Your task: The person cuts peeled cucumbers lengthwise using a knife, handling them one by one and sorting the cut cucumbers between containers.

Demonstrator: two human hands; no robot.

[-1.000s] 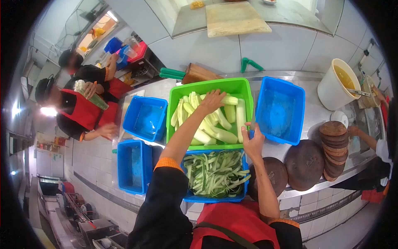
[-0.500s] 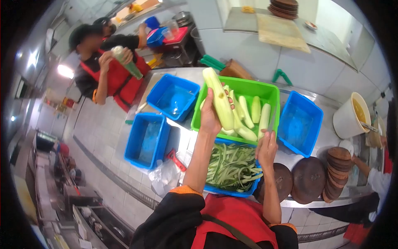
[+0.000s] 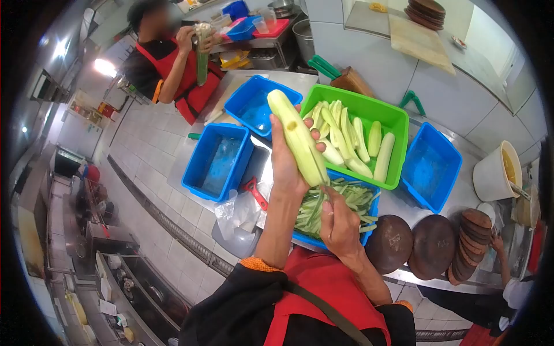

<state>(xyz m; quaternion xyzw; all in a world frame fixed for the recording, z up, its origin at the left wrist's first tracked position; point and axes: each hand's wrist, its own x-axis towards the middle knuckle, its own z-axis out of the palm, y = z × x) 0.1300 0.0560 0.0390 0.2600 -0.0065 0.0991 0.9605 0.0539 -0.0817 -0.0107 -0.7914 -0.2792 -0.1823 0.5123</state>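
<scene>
My left hand [image 3: 287,167] is wrapped around a large peeled cucumber [image 3: 297,138], tilted, with a brownish spot on its upper half. At the cucumber's lower end my right hand [image 3: 341,225] is closed on a knife [image 3: 325,183]; little of its blade shows and the fingers hide the handle. Below both hands, green peel strips [image 3: 310,218] fill a blue tub [image 3: 376,206]. Just beyond is a green tub [image 3: 363,96] with several peeled cucumbers [image 3: 384,157] in it.
Blue tubs stand to the left [image 3: 246,155] and right [image 3: 450,167]. A red peeler [image 3: 255,194] lies by a clear plastic bag [image 3: 236,213]. Dark round boards [image 3: 389,245] line the right front edge, near a white bucket [image 3: 485,173]. A co-worker [image 3: 167,63] stands across at the left.
My right hand has moved left and down, bringing the knife from beside the green tub to the cucumber's lower end. The cucumber has shifted slightly left, and the view has turned.
</scene>
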